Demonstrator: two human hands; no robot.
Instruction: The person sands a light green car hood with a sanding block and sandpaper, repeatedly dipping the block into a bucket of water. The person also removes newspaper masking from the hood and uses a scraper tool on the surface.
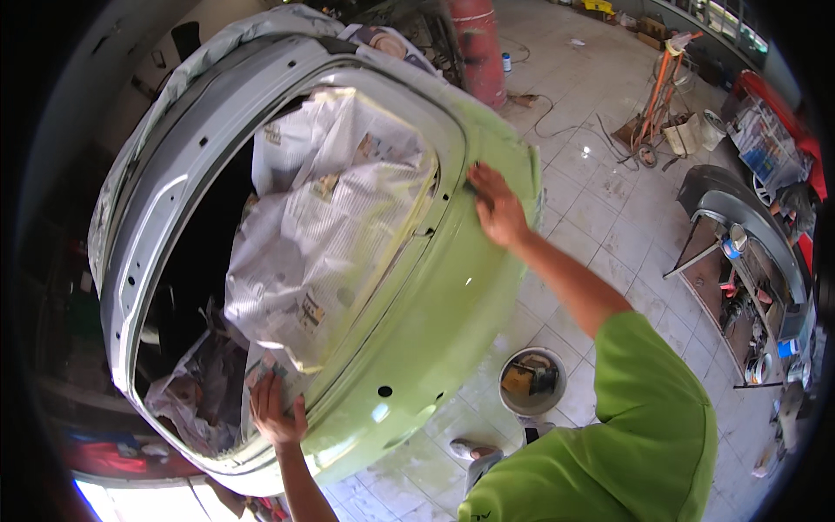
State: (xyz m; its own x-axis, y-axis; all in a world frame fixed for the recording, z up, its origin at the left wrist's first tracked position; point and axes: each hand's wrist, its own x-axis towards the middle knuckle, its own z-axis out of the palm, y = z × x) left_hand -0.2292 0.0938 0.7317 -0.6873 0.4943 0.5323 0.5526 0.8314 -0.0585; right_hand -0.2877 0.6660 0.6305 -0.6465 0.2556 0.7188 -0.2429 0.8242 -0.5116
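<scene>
A car body (417, 326) fills the left and middle, pale green on the near side and grey on the far side. Masking newspaper (322, 217) with yellowish tape along its edge covers part of its large opening. My right hand (500, 209) presses on the green panel near its right end, fingers together over a small dark pad (470, 184) that is mostly hidden. Lower left, my left hand (277, 416) lies with fingers apart on the papered edge of the opening, holding nothing.
On the tiled floor by my feet stands a round bucket (532, 381) with yellow and dark pieces inside. A red post (478, 52) rises beyond the car. Farther right are an orange hand truck (665, 91), a cable, and a grey bumper (748, 217) on a cluttered rack.
</scene>
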